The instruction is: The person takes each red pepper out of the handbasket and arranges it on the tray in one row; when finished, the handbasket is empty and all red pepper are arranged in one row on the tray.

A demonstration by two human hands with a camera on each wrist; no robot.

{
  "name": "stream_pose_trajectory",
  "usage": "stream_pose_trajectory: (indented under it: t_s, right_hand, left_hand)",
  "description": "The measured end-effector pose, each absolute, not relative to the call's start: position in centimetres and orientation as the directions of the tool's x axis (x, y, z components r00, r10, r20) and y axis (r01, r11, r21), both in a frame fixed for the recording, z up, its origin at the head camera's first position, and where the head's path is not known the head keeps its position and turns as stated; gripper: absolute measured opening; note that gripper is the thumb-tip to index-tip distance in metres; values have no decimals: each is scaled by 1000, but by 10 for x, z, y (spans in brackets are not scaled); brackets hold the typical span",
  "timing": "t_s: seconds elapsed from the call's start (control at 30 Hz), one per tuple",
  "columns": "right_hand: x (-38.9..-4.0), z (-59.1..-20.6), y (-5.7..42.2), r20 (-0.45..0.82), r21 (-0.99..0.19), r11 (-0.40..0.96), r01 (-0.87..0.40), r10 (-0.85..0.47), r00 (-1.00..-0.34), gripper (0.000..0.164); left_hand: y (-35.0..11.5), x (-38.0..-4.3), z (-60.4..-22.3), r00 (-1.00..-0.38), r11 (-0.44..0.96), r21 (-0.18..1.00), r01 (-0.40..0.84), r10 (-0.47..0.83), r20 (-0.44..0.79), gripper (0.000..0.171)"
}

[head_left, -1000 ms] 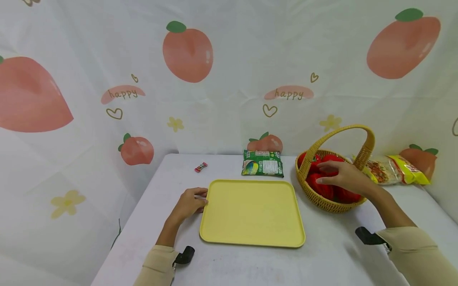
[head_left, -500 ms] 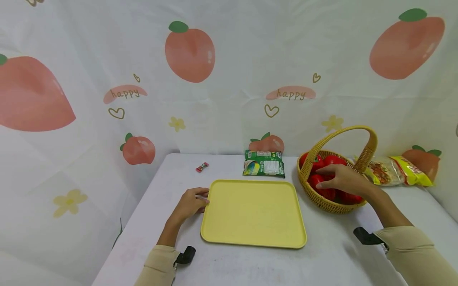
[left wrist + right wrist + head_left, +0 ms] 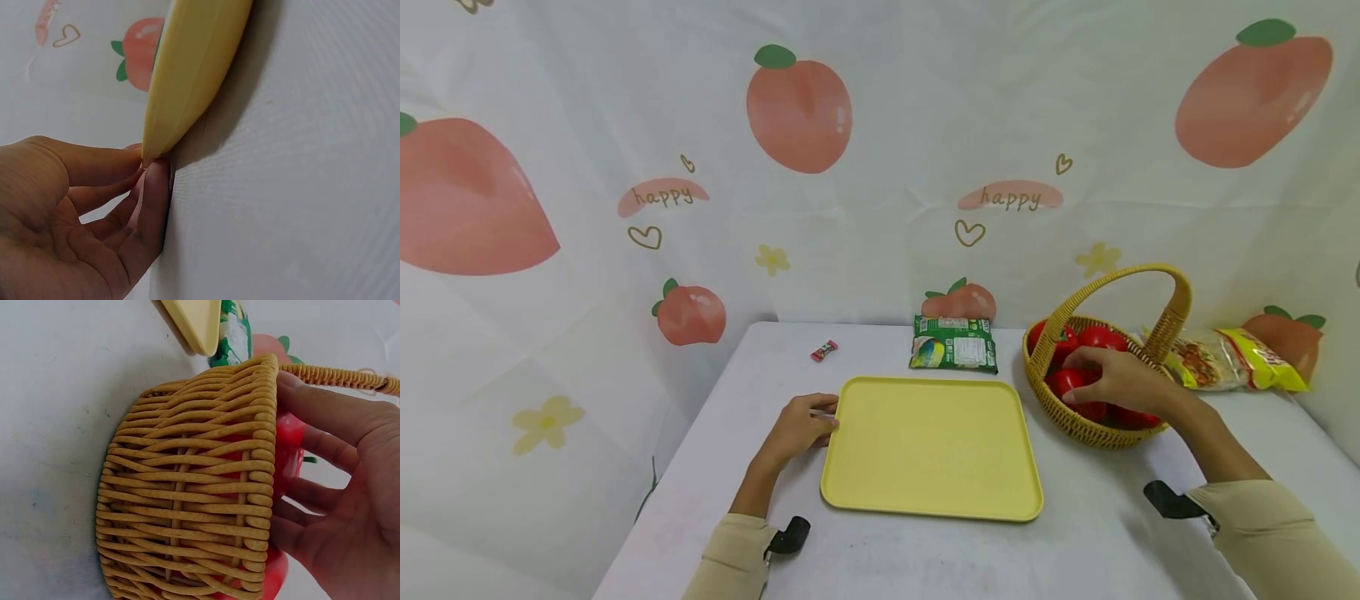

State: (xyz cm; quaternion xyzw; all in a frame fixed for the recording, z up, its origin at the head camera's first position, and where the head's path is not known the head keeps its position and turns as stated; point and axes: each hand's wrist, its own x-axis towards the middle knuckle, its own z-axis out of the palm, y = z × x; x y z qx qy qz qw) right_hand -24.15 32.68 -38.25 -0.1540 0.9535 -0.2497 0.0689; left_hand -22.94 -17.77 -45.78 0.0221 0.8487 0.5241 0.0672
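A yellow tray [image 3: 931, 450] lies in the middle of the table. My left hand [image 3: 799, 429] pinches its left rim, thumb above and fingers underneath, as the left wrist view shows of the tray edge [image 3: 187, 81]. On the right stands a wicker basket [image 3: 1093, 432] holding several glossy red tomatoes. My right hand [image 3: 1116, 379] reaches in over the rim and grips the front-left tomato [image 3: 1071, 382], thumb on the near side and fingers curled on the far side. In the right wrist view the basket wall [image 3: 187, 481] hides most of that tomato [image 3: 289, 440].
Behind the tray lies a green snack packet [image 3: 953, 343], with a small red wrapped candy [image 3: 823, 351] to its left. A yellow and clear food bag [image 3: 1232, 358] lies right of the basket. The basket's tall handle [image 3: 1120, 273] arches just beyond my right hand.
My right fingers have come together round the front tomato in the basket. My left hand stays at the tray's rim. The head view has shifted very slightly.
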Motion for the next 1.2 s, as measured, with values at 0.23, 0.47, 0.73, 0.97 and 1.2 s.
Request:
stream_pose_trajectory:
  t_s: [0.23, 0.47, 0.73, 0.97, 1.2]
  right_hand:
    - [-239, -380, 325, -41, -467, 838, -284, -341, -939, 52]
    - [-235, -379, 326, -45, -451, 849, -275, -329, -943, 49]
    - [-232, -379, 326, -26, -459, 843, -279, -327, -945, 46]
    - [-226, -380, 330, 65, -473, 829, -298, -305, -950, 44]
    - [-216, -379, 334, 143, -462, 842, -278, -239, -961, 49]
  left_hand:
    - [-177, -230, -458, -990, 451, 891, -41, 101, -96, 45]
    - [-178, -230, -459, -991, 451, 892, -37, 100, -92, 44]
    - [-178, -230, -459, -991, 442, 896, -39, 101, -93, 45]
    - [-178, -231, -460, -990, 442, 896, -40, 103, -95, 44]
    - [-179, -230, -459, -990, 439, 898, -36, 106, -91, 44]
